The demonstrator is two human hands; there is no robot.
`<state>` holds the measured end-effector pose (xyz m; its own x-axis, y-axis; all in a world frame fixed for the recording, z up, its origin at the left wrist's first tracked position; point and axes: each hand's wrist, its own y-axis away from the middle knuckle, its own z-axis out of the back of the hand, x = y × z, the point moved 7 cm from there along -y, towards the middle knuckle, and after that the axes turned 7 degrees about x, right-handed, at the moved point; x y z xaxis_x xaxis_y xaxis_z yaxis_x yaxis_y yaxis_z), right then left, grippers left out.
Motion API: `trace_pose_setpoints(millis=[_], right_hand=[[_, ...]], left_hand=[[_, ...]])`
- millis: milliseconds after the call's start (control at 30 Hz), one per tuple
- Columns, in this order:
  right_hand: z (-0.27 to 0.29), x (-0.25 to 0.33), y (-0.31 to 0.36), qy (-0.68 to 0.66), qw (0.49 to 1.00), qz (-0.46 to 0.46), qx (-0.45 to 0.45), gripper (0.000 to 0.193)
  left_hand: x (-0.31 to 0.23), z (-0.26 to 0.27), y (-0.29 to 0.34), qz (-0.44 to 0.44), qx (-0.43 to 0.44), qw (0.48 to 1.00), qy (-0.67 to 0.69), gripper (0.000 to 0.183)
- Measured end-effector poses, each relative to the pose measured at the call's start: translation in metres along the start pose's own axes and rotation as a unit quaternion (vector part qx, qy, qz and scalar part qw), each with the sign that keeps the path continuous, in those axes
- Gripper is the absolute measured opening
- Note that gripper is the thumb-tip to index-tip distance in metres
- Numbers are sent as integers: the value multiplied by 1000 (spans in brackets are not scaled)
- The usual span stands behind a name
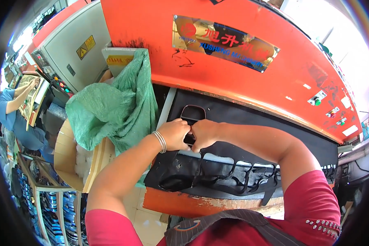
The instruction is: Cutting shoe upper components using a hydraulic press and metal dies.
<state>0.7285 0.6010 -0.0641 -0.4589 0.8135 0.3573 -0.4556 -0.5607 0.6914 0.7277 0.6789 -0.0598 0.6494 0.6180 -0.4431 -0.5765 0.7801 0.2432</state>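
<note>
Both my hands are close together over a black sheet (pixel 250 127) on the bed of the orange press. My left hand (pixel 174 134), with thin bangles at the wrist, has its fingers closed at the left side of a rounded metal cutting die (pixel 193 107). My right hand (pixel 204 132) grips the same die from the right, thumb pointing down toward me. The die's far end shows as a thin reddish loop beyond my fingers; its middle is mostly covered by them. Nearer to me, cut-out black scrap (pixel 221 174) with large openings hangs along the bed's front edge.
The orange press body (pixel 151 24) rises behind the bed, with buttons (pixel 317 101) at right. A green woven sack (pixel 115 110) and a cardboard box (pixel 67 151) stand left, beside a grey electrical cabinet (pixel 76 49). Shelves (pixel 49 205) hold blue pieces. Another person (pixel 18 115) works far left.
</note>
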Motion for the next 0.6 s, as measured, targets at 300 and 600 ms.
trace_pose_setpoints(millis=[300, 600], right_hand=[[14, 2, 2, -27, 996, 15, 79, 39], [48, 46, 78, 122, 873, 119, -457, 80]], left_hand=[[-2, 19, 0, -6, 52, 999, 13, 55], [-7, -14, 92, 51, -423, 886, 183, 80]])
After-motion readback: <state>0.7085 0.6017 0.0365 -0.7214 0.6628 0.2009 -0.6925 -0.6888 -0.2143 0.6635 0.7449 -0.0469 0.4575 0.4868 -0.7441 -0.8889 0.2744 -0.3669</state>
